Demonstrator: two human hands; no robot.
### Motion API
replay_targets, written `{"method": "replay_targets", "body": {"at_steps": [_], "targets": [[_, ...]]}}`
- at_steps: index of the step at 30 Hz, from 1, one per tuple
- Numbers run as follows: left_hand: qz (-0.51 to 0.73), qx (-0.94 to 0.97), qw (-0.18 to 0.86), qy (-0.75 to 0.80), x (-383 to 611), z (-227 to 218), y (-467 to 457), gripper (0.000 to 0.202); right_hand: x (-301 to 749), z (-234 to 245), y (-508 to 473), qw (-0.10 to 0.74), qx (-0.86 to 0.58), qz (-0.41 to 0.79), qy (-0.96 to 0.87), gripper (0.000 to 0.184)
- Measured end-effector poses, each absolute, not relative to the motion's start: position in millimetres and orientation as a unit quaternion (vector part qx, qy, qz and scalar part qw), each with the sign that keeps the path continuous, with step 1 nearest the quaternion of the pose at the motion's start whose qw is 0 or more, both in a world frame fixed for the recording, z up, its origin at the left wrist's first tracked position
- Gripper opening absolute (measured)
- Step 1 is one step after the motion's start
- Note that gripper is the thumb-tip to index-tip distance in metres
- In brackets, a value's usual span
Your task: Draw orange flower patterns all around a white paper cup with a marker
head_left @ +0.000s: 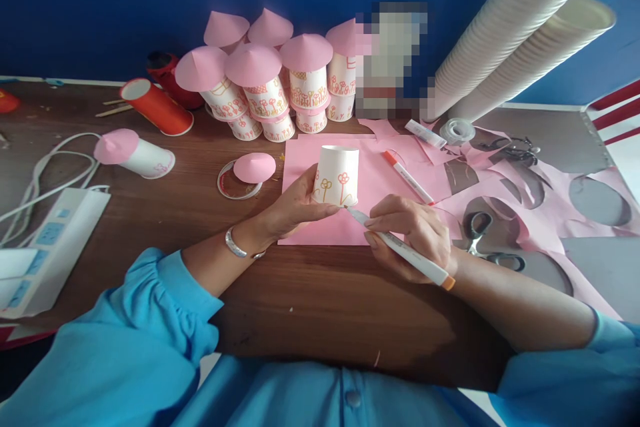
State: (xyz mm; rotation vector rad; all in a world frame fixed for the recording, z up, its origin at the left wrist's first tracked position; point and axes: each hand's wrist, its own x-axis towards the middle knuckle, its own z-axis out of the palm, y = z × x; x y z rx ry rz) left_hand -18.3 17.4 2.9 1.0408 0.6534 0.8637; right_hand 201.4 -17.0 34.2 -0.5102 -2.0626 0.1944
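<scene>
Upside down over a pink sheet (305,230), a white paper cup (338,170) is gripped by my left hand (299,200) around its left side and lower rim. Red and ochre flowers are drawn on the cup's side. My right hand (413,237) is closed on a white marker (407,257) with an orange end, its tip close to the cup's lower rim. Whether the tip touches the cup I cannot tell. A second marker (407,177), white with a red cap, lies on the pink sheet beyond my right hand.
Decorated cups with pink cone roofs (254,67) stand at the back. Tall cup stacks (515,27), a tape roll (457,131), scissors (477,230) and pink paper scraps (540,227) are on the right. A power strip (63,247) with cables lies left.
</scene>
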Motion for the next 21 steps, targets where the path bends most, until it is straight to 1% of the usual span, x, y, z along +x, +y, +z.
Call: {"method": "replay_targets", "body": {"at_steps": [11, 21], "targets": [[0.384, 0.492, 0.714, 0.317, -18.9, 3.8, 16.2, 0.063, 200.4, 30.6, -17.1, 0.469, -0.216, 0.082, -0.853, 0.015], [0.383, 0.506, 0.712, 0.3, -18.3, 1.7, 16.2, 0.058, 201.7, 31.9, -16.6, 0.459, -0.228, 0.083, -0.855, 0.018]]}}
